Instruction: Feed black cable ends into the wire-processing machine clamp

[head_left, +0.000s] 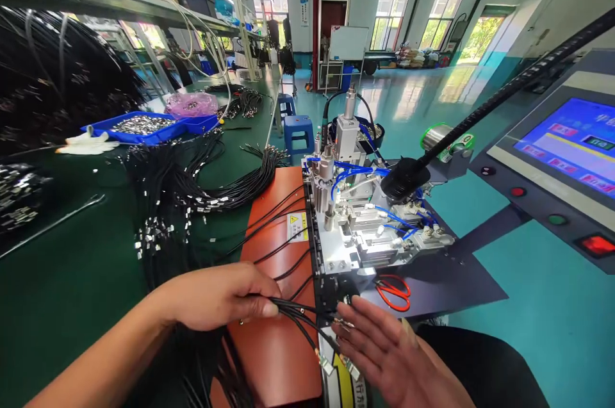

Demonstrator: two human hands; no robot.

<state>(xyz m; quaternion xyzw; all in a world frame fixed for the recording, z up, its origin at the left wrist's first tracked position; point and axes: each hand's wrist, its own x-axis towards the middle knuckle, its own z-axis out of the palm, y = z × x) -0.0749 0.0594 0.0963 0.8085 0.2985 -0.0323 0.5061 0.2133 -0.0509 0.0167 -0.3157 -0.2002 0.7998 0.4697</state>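
A few black cables (307, 310) with metal terminals on their ends are pinched in my left hand (225, 296), above an orange-red sloped panel (273, 357). Their terminal ends (343, 325) reach toward my right hand (389, 350). That hand is held flat, palm showing, fingers stretched out beside the terminals; whether it touches them I cannot tell. More black cables (288, 238) lie spaced across the panel and run into the edge of a metal machine (369, 228) with blue air tubes.
Red-handled scissors (394, 293) lie by the machine. Bundled cables (230, 193) spread over the green table (72, 305). A blue tray (110, 132) holds small metal parts. A control screen (571, 145) stands at right, with a black flexible arm (509, 88) crossing before it.
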